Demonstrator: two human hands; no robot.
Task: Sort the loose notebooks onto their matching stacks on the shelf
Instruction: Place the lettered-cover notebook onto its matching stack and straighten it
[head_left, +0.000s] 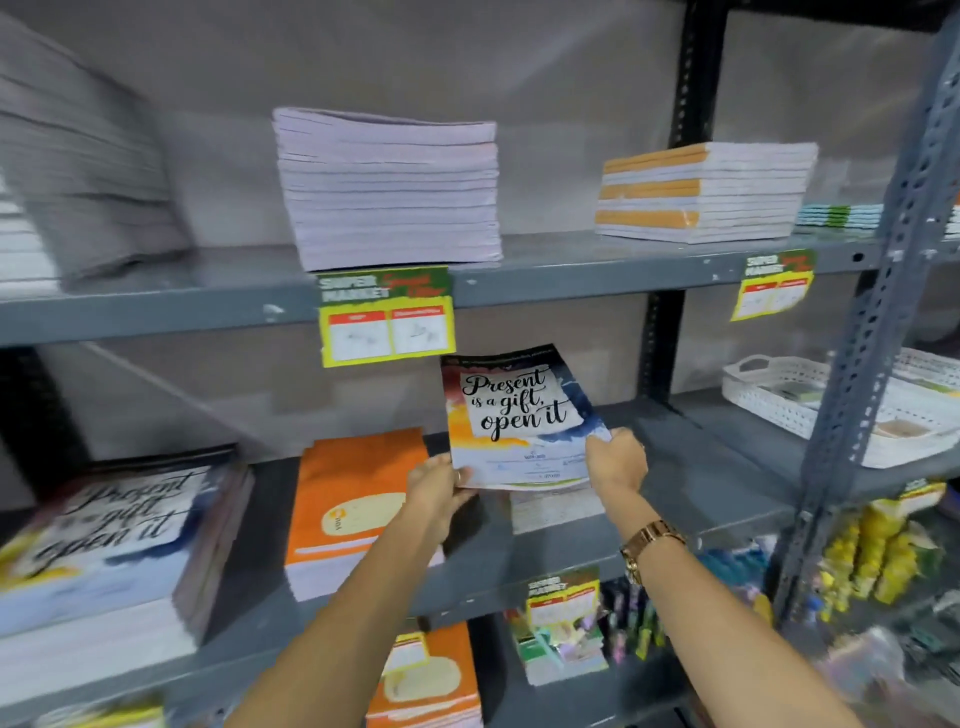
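Note:
A notebook (514, 410) with "Present is a gift, open it" on its cover is held tilted up above the middle shelf (571, 540). My left hand (436, 491) grips its lower left corner and my right hand (615, 460) grips its lower right edge. A stack with the same cover (104, 540) lies at the left end of this shelf. An orange-covered stack (353, 509) sits between that stack and my hands. A thin notebook (550, 506) lies flat under the held one.
On the upper shelf (571, 265) stand a tall pale stack (389, 192), an orange-spined stack (701, 192) and a blurred grey stack (78, 156). A white basket (779, 395) sits at right. Price tags (387, 317) hang from shelf edges. Grey uprights (872, 322) frame the bays.

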